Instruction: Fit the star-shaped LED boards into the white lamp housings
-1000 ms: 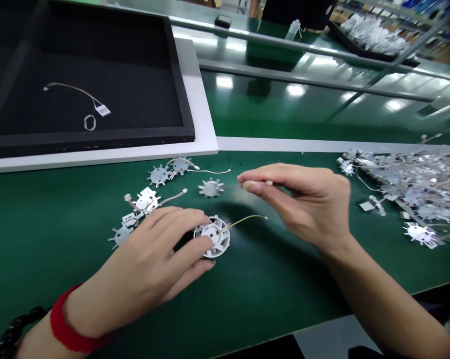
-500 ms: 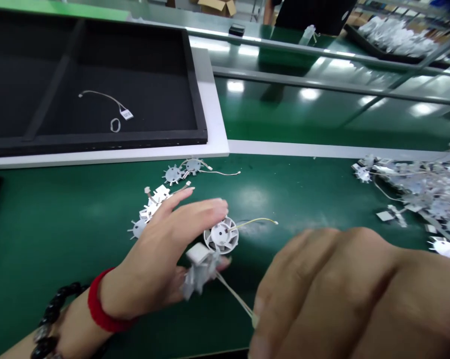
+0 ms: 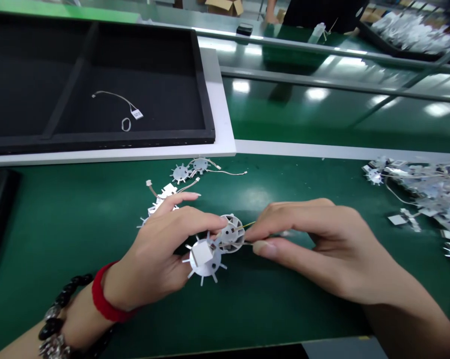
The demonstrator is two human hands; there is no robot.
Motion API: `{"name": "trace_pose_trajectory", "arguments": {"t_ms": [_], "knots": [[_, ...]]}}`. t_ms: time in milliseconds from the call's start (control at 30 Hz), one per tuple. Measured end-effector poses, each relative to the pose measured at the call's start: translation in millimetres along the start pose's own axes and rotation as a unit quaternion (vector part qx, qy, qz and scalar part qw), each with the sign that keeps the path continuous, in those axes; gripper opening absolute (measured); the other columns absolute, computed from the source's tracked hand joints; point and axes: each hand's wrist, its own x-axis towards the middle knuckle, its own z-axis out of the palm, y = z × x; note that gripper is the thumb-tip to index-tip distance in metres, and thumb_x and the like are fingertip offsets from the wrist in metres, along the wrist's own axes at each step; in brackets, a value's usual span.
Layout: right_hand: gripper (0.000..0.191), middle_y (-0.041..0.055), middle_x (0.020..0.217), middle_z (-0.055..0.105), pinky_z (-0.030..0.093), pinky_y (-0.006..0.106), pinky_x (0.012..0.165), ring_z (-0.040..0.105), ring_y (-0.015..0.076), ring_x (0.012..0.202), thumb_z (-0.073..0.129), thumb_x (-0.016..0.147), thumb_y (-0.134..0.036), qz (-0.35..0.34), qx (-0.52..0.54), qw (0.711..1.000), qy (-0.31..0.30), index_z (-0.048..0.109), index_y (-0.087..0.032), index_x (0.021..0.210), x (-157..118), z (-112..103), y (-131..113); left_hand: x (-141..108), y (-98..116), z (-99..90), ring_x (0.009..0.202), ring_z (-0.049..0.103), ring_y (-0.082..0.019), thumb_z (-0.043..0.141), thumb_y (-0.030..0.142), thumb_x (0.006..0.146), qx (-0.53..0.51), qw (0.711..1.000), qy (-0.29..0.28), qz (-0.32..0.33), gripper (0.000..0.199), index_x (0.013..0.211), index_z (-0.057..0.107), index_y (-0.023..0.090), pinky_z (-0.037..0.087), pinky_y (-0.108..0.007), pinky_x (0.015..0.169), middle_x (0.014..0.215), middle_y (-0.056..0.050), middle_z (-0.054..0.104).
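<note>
Two hands meet at the middle of the green workbench (image 3: 78, 224), and we do best to steady the white slotted ring (image 3: 232, 234) while pinching the thin wire (image 3: 246, 226) close to the ring, so it cannot kink. Our left hand (image 3: 153, 254) curls in a narrow grip around the white spiked disc (image 3: 206, 263), which sits just beside the ring, and its fingertips press the ring's edge. Our right hand (image 3: 318, 244) closes thumb and forefinger tightly on the wire at the ring's rim. A black tray (image 3: 209, 99) lies at the upper left of the frame, and a heap of spiked parts (image 3: 426, 187) sits at the far right.
</note>
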Motion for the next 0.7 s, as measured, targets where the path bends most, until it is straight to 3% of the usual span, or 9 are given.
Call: {"name": "trace_pose_trajectory", "arguments": {"t_ms": [67, 200, 333, 467, 533, 600, 700], "knots": [[0.010, -0.0027, 0.087, 0.074, 0.050, 0.017, 0.067, 0.066, 0.0065, 0.075, 0.072, 0.090, -0.017, -0.005, -0.050, 0.998, -0.022, 0.071, -0.016, 0.101, 2.3, 4.9, 2.3, 0.3, 1.2, 1.1, 0.076, 0.069, -0.010, 0.053, 0.001, 0.089, 0.000, 1.000, -0.001, 0.000, 0.032, 0.113, 0.055, 0.021, 0.044, -0.033, 0.110, 0.091, 0.005, 0.072], [0.036, 0.0015, 0.100, 0.072, 0.049, 0.025, 0.073, 0.066, 0.0127, 0.085, 0.077, 0.087, -0.034, -0.078, -0.159, 0.982, -0.060, 0.064, -0.015, 0.115, 3.3, 21.8, 9.2, 1.8, 3.8, 4.4, 0.078, 0.069, -0.009, 0.052, 0.001, 0.091, 0.023, 1.000, 0.009, -0.018, 0.025, 0.106, 0.056, 0.021, 0.044, -0.028, 0.109, 0.091, 0.006, 0.072], [0.024, 0.0049, 0.100, 0.072, 0.044, 0.031, 0.066, 0.065, 0.0173, 0.081, 0.066, 0.096, -0.027, -0.126, -0.276, 0.951, -0.054, 0.063, -0.014, 0.115, 1.7, 31.6, 15.6, 2.2, 3.7, 4.0, 0.082, 0.068, -0.009, 0.050, 0.003, 0.094, 0.057, 0.998, -0.024, -0.031, 0.023, 0.106, 0.056, 0.021, 0.043, -0.027, 0.109, 0.094, 0.006, 0.072], [0.017, 0.0039, 0.089, 0.070, 0.039, 0.032, 0.062, 0.060, 0.0171, 0.074, 0.059, 0.100, -0.028, -0.151, -0.289, 0.944, -0.052, 0.065, -0.012, 0.104, -0.5, 24.7, 13.8, 1.5, 1.5, 0.4, 0.083, 0.067, -0.011, 0.055, 0.005, 0.094, 0.072, 0.997, -0.026, -0.026, 0.021, 0.105, 0.059, 0.022, 0.044, -0.032, 0.109, 0.094, 0.005, 0.071], [0.022, 0.0021, 0.080, 0.066, 0.035, 0.033, 0.059, 0.057, 0.0173, 0.069, 0.058, 0.100, -0.033, -0.152, -0.295, 0.937, -0.106, 0.066, -0.014, 0.094, -3.5, 20.5, 9.7, 1.7, 0.8, -1.0, 0.083, 0.066, -0.011, 0.058, 0.007, 0.093, 0.075, 0.997, -0.025, -0.025, 0.018, 0.105, 0.060, 0.020, 0.045, -0.034, 0.109, 0.095, 0.004, 0.072], [0.029, -0.0001, 0.071, 0.062, 0.032, 0.034, 0.055, 0.053, 0.0176, 0.062, 0.062, 0.097, -0.043, -0.125, -0.314, 0.920, -0.197, 0.064, -0.017, 0.085, -7.8, 19.1, 4.9, 2.2, 0.6, -1.8, 0.083, 0.067, -0.011, 0.058, 0.007, 0.093, 0.077, 0.996, -0.025, -0.025, 0.017, 0.104, 0.060, 0.020, 0.045, -0.035, 0.108, 0.095, 0.004, 0.072], [0.035, -0.0020, 0.066, 0.060, 0.028, 0.034, 0.050, 0.050, 0.0175, 0.053, 0.070, 0.088, -0.053, -0.079, -0.324, 0.890, -0.310, 0.061, -0.019, 0.088, -14.4, 22.5, -1.2, 2.7, 0.4, -2.4, 0.081, 0.067, -0.011, 0.057, 0.007, 0.093, 0.077, 0.996, -0.025, -0.023, 0.017, 0.103, 0.060, 0.021, 0.046, -0.035, 0.107, 0.094, 0.004, 0.073]]}}
